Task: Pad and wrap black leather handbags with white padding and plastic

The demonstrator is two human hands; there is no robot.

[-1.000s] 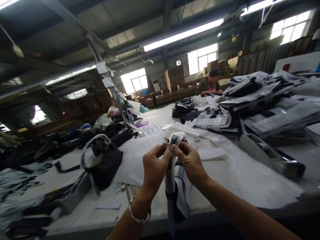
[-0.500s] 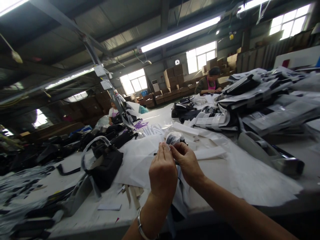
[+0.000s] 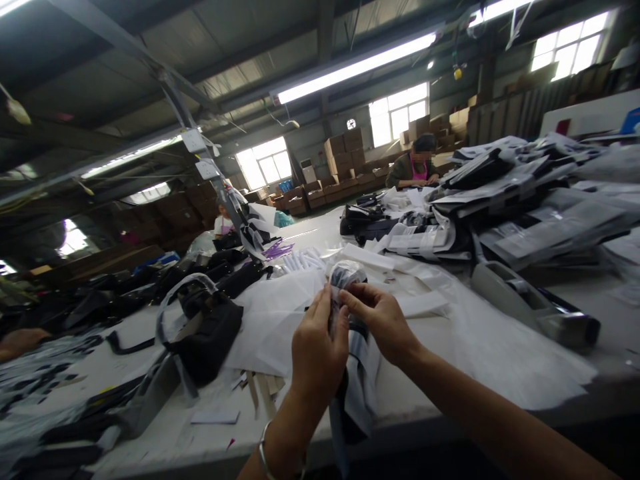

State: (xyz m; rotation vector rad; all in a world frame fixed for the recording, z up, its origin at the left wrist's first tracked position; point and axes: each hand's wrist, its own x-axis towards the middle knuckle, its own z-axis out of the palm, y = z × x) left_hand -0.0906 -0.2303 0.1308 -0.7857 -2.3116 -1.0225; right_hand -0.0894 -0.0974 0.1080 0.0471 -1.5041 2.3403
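Observation:
In the middle of the table, a dark strap wrapped in clear plastic (image 3: pixel 345 272) loops up between my hands. My left hand (image 3: pixel 320 347) lies along its left side, fingers together and thumb pressed against it. My right hand (image 3: pixel 383 320) pinches the wrap from the right with thumb and forefinger. Below my hands, dark material with pale grey wrapping (image 3: pixel 357 380) runs down to the table's front edge; my left hand and wrist partly cover it. To the left stands a black handbag (image 3: pixel 207 337) with its handle covered in pale wrapping.
White sheets (image 3: pixel 510 340) spread right of my hands, beside a grey tape dispenser (image 3: pixel 525 300). Wrapped bags (image 3: pixel 545 207) pile up at the right. More black bags (image 3: pixel 125 287) lie at the left, where another person's hand (image 3: pixel 23 341) shows. A co-worker (image 3: pixel 415 167) sits across the table.
My left hand has turned and opened from a tight pinch to lie along the strap, its thumb now visible. More of the wrapped strap shows. Another person's hand has appeared at the far left.

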